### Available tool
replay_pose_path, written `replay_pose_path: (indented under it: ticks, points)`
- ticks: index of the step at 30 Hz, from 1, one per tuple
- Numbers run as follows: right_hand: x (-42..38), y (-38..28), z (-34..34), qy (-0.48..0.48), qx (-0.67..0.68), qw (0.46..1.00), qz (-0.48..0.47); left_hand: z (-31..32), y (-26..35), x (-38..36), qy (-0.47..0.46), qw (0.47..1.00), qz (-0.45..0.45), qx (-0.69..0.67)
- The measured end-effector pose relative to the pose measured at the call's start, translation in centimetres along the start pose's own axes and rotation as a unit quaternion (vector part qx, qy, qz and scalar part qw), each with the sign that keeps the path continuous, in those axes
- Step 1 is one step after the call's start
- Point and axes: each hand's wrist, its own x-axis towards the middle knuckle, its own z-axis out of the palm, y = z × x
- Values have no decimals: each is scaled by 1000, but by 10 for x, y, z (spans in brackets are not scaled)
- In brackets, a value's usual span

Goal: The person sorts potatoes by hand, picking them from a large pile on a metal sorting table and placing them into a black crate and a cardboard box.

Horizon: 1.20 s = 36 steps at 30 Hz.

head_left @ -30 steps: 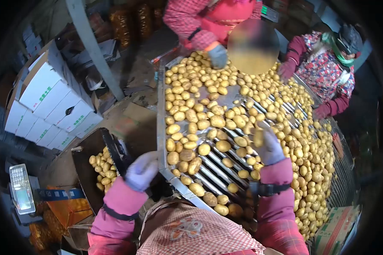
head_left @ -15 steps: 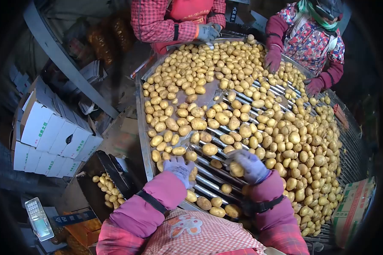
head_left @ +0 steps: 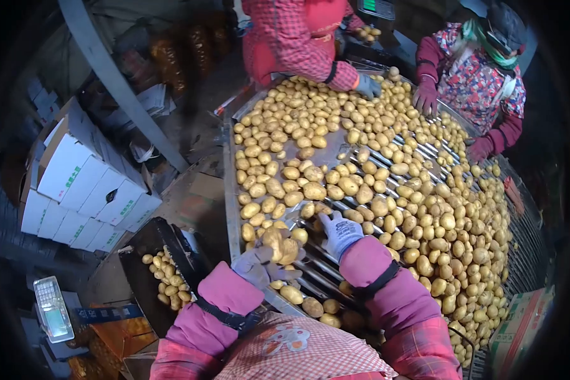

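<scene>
My left hand, in a pale purple glove, is turned palm up at the near left edge of the sorting table and cradles potatoes in its fingers. Farther in, my right hand, gloved the same way, reaches over the metal rollers. Its fingers are spread, with the tips beside a brownish potato; I see nothing in its grasp. Loose potatoes lie around both hands, and a large heap covers the right side of the rollers.
Two co-workers stand across the table; one gloved hand and another's gloves are at the potatoes. At left are stacked white cartons, an open box of potatoes and a scale. A carton stands at right.
My left hand has turned up and now holds potatoes. My right hand has moved up and left, without the potato it held. The far co-worker now has potatoes in one hand.
</scene>
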Motion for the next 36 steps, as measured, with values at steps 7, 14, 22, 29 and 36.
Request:
replay_pose_path:
  ticks: [7, 14, 22, 29, 36]
  points:
    - [4, -8, 14, 51, 552, 833, -11, -11, -4, -9, 52, 978, -34, -198]
    - [-33, -94, -9, 132, 424, 877, -185, -7, -18, -26, 11, 979, -50, -199]
    - [-47, -129, 13, 199, 353, 851, -335, -39, -34, -75, -71, 949, 48, -302]
    - [-64, -162, 12, 23, 448, 808, -382, -54, -35, -120, -87, 897, 156, -404]
    - [-72, -146, 11, -114, 492, 806, -309, -100, -16, -219, 175, 891, 379, -182]
